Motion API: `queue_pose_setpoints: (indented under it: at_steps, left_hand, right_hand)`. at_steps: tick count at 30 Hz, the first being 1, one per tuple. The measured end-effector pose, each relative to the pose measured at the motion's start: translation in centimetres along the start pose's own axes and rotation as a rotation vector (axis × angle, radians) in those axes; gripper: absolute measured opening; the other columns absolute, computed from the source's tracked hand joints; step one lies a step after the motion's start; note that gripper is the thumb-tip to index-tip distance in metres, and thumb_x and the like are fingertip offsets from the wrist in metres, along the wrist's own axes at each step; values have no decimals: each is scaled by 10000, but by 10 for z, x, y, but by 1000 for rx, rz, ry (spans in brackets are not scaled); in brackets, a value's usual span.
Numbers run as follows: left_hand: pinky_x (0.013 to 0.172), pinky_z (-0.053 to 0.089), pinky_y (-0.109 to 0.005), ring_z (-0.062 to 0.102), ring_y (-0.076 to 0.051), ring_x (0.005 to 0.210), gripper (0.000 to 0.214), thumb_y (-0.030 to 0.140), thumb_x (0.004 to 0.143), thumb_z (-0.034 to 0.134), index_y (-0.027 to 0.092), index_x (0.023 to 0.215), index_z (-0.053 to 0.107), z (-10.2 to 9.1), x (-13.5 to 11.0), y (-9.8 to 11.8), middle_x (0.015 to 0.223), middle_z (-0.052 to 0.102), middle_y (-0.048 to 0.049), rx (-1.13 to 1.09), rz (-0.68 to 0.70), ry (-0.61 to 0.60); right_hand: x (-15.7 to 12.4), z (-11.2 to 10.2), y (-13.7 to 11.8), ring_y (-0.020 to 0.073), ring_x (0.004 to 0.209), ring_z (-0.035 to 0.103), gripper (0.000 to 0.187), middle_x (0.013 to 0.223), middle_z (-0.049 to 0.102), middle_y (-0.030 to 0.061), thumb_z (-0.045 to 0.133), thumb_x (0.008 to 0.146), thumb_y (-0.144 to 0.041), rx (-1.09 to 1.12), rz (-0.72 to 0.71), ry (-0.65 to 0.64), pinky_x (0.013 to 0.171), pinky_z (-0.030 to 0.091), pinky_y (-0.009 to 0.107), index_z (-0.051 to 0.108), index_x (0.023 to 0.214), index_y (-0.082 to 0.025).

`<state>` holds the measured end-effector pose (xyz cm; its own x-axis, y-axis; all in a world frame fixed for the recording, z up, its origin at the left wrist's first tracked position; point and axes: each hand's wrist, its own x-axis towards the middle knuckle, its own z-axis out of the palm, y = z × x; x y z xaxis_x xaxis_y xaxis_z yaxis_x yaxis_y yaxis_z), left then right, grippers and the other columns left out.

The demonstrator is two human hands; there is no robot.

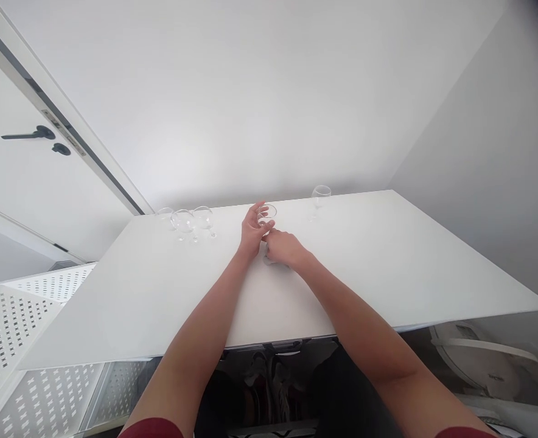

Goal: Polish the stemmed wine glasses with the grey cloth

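My left hand [252,228] is wrapped round the bowl of a clear wine glass [268,212] above the middle of the white table. The rim of this glass faces up and its lower part is hidden by my hands. Just below the bowl, my right hand [285,247] is closed near the stem and touches my left thumb. A small greyish edge [269,260] shows under the right fist; I cannot tell whether it is cloth or the glass's foot.
Three clear stemmed glasses [184,221] stand grouped at the table's back left. Another wine glass [321,196] stands at the back right. The white table [159,304] meets the wall behind. A door handle [29,134] is at left, above white perforated panels [17,328].
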<state>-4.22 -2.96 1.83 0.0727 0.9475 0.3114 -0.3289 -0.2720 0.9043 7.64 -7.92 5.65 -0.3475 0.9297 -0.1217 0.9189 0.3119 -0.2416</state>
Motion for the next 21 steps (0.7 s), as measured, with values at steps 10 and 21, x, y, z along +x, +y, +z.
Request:
queue_pose_setpoints:
  at_steps: [10,21]
  left_hand:
    - [920,521,-399,509,-319,1380,599,456,773,873,321,1315,655,8,-3,-2,1459,617,-108,43,2,-125]
    - [1070,472,-417,567,-288,1340,554,499,874,783,310,1367,614,2,-1,-7,1533,561,-113,10,-51,-98]
  right_hand:
    - [-5,-3,-7,288,892,707,290,1244,653,216,555,891,-144,-84,48,-53,680,472,359,713,1133,-118]
    - [-1,1,-5,265,900,707,392,1329,566,225,590,886,-225,-79,102,-48,725,503,347,642,1263,-131]
